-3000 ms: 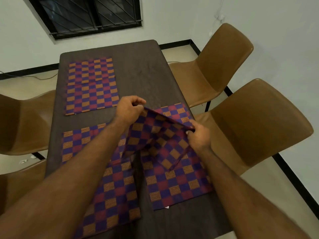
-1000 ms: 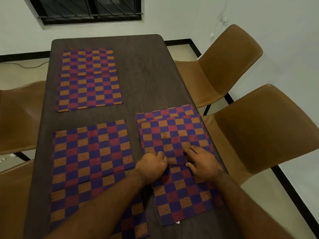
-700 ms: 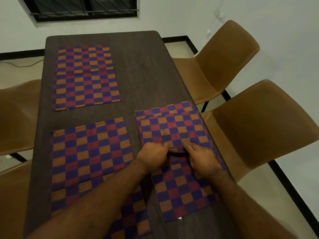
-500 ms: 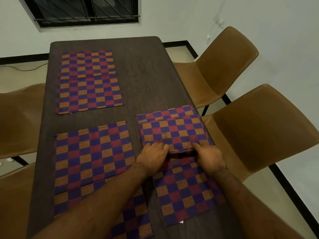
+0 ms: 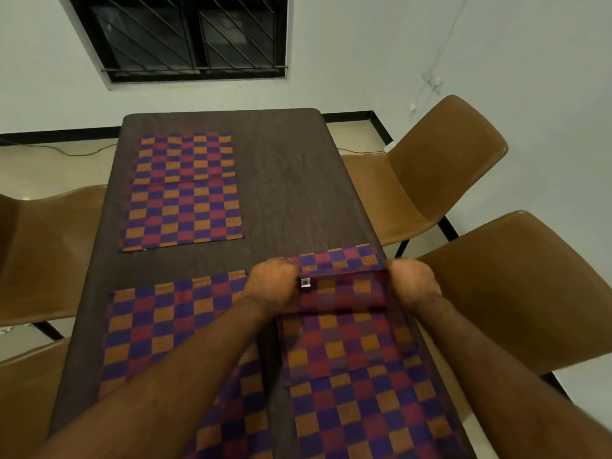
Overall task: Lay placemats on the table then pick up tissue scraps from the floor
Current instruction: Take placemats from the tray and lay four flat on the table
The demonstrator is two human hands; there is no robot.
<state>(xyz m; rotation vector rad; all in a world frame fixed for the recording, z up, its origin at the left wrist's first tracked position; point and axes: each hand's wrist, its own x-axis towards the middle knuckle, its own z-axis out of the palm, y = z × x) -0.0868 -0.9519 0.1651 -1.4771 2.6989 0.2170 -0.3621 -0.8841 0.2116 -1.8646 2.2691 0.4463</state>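
Checked purple, red and orange placemats lie on a dark wooden table (image 5: 284,180). One placemat (image 5: 182,193) lies flat at the far left and another (image 5: 165,329) at the near left. A third (image 5: 357,392) lies at the near right. On top of its far end is a folded placemat (image 5: 341,261), which both hands pinch at the fold. My left hand (image 5: 273,284) grips its left corner and my right hand (image 5: 414,283) its right corner. A small white tag (image 5: 305,282) shows beside my left hand. The fold is raised slightly off the table.
Two brown chairs (image 5: 427,180) (image 5: 516,293) stand along the table's right side and brown chairs (image 5: 43,253) along the left. A barred window (image 5: 188,38) is in the far wall. A small pale bit (image 5: 4,330) lies on the floor at the left edge.
My hands have slid apart from the middle of the folded placemat to its two corners and moved it away from me, turning up its edge so the tag shows.
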